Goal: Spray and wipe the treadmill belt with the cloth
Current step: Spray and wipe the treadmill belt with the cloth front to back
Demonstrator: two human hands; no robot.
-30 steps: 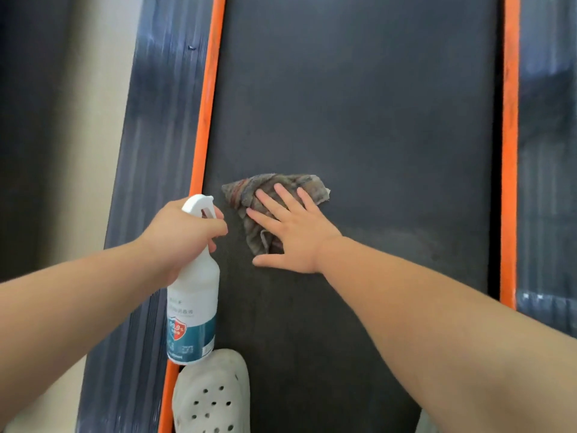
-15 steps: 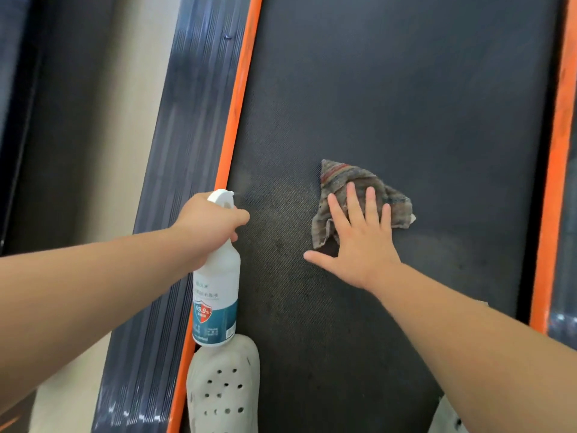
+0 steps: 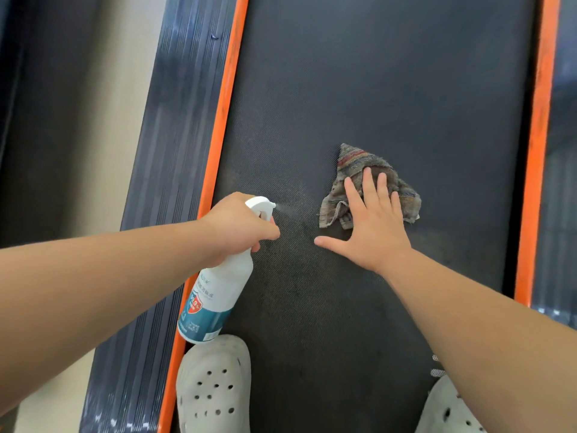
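Left hand [image 3: 237,228] curls round the spray bottle [image 3: 218,292]; right hand [image 3: 376,234], spread flat, presses the cloth [image 3: 352,164] onto the belt [image 3: 406,89].

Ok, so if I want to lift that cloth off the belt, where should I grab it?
Probably the bunched folds at the near-left edge of the cloth, pinched from above. They stand up off the treadmill belt, while the rest lies flatter. Your right hand rests flat on it, thumb spread out on that side.
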